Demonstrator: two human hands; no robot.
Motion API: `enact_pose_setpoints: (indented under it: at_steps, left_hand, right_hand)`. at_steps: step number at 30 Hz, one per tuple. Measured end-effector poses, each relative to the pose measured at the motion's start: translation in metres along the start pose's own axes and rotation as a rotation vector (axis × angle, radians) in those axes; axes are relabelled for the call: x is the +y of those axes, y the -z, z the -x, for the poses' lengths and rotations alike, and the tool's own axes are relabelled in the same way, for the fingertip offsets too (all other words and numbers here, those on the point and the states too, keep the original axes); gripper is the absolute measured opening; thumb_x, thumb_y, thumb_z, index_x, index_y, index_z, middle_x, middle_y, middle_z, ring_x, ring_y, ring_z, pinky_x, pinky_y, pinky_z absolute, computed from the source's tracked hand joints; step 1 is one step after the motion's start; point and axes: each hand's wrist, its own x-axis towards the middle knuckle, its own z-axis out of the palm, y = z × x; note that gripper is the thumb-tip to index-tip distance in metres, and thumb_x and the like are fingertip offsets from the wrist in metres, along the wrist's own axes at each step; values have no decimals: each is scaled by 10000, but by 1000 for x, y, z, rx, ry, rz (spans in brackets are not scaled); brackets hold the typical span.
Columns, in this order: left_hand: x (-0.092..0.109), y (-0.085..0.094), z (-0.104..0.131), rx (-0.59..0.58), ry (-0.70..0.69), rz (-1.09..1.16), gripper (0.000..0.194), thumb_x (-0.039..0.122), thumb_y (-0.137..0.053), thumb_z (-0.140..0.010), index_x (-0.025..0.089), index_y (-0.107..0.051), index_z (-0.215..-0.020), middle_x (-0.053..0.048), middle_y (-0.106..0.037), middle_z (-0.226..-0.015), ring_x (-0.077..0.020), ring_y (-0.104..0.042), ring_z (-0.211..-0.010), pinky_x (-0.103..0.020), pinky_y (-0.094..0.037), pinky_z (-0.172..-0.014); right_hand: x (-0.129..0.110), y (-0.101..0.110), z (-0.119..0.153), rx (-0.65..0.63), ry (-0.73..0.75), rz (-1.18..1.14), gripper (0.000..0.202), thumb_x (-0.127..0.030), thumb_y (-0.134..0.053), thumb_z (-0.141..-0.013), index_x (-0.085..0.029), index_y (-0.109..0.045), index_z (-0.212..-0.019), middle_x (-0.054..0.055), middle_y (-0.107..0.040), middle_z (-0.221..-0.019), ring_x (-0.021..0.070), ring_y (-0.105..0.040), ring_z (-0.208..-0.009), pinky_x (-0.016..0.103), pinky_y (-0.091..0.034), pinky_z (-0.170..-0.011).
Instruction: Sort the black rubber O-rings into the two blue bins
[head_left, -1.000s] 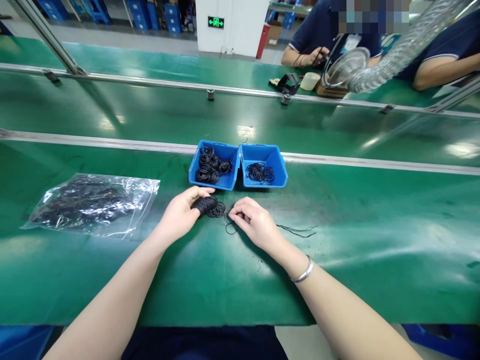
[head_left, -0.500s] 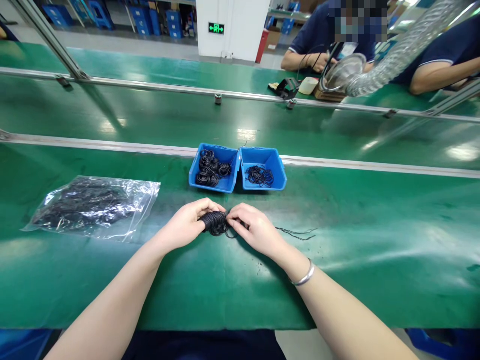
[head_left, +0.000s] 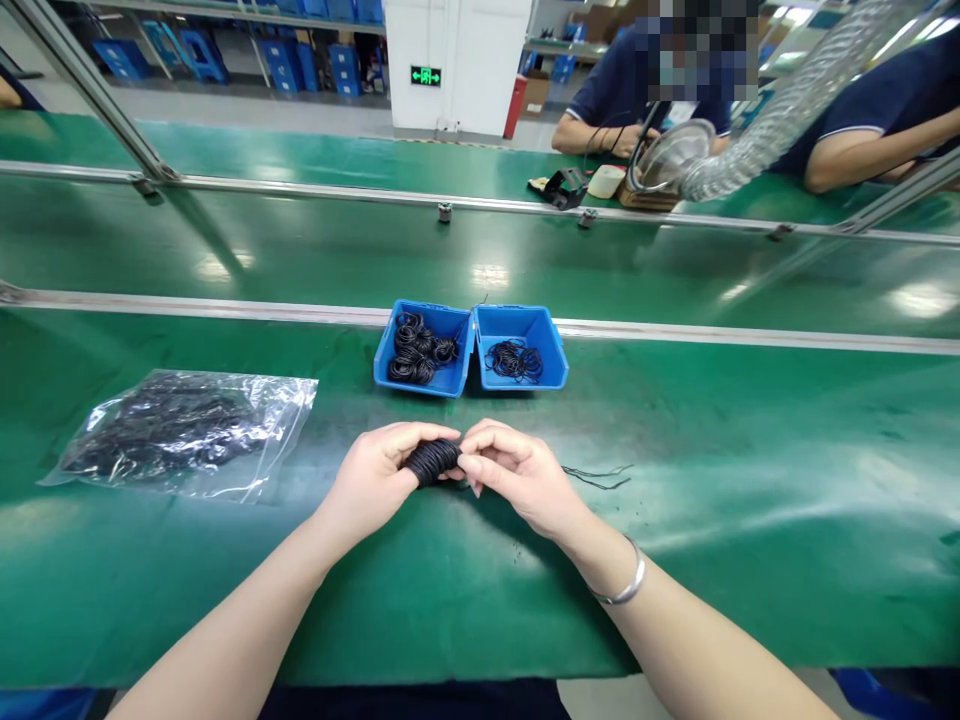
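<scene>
My left hand (head_left: 379, 472) is wrapped round a bundle of thin black cord loops (head_left: 433, 462), held just above the green table. At the bundle's right end, my right hand (head_left: 517, 470) is closed in a pinch, thumb against fingers; the fingertips touch the loops there, and the exact strand between them is hidden. Some loose black strands (head_left: 600, 476) lie on the table to the right of my right hand. Beyond the hands stand a left blue bin (head_left: 384, 372) with several coiled black bundles and a right blue bin (head_left: 559, 375) with a smaller heap of black loops.
A clear plastic bag (head_left: 289, 425) full of black loops lies at the left. A metal rail (head_left: 675, 335) runs behind the bins. Across the bench sit co-workers (head_left: 592, 125), near a flexible exhaust duct (head_left: 780, 120).
The view has tilted slightly upward. My left hand has closed further over the bundle, whose lower loops no longer hang out, and the right fingers have shifted at its end.
</scene>
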Motion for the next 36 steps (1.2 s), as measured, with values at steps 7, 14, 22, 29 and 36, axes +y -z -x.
enact_pose_setpoints:
  at_steps: [7,14,22,29,36]
  left_hand:
    - [1,-1,-2,17,-102,-113,217,147,-638,-836,252,-754,-986,-17,-764,-903,-188,-724,-821,-297,-584,-772]
    - [2,2,-4,71,-262,-236,287,73,-617,-819,270,-780,-949,-13,-772,-925,-180,-710,-861,-287,-558,-819]
    - [1,1,-3,43,-182,-123,243,90,-663,-816,269,-781,-928,-2,-770,-907,-165,-709,-828,-266,-550,-800]
    - [-4,1,-1,25,-151,-89,253,77,-656,-820,257,-768,-957,-7,-758,-927,-171,-712,-849,-272,-551,-809]
    - [-4,1,-1,70,-231,-161,314,16,-643,-807,261,-762,-965,12,-754,-929,-141,-699,-853,-231,-534,-811]
  right_hand:
    - [1,-2,1,17,-83,-54,204,-355,-784,-801,-171,-698,-786,-8,-594,-763,90,-535,-592,246,-468,-572]
    - [2,-2,2,8,-78,-54,185,-327,-795,-787,-176,-696,-748,-20,-578,-745,86,-517,-586,246,-438,-579]
    - [4,0,3,-22,-107,-154,223,-330,-793,-794,-174,-669,-693,-28,-557,-655,104,-476,-604,263,-391,-616]
    - [5,0,3,-19,-131,-236,202,-302,-786,-808,-166,-672,-711,-33,-569,-648,87,-468,-577,249,-364,-604]
    - [3,-2,5,-24,-141,-211,164,-276,-827,-756,-179,-720,-834,-20,-613,-737,74,-484,-578,230,-390,-559]
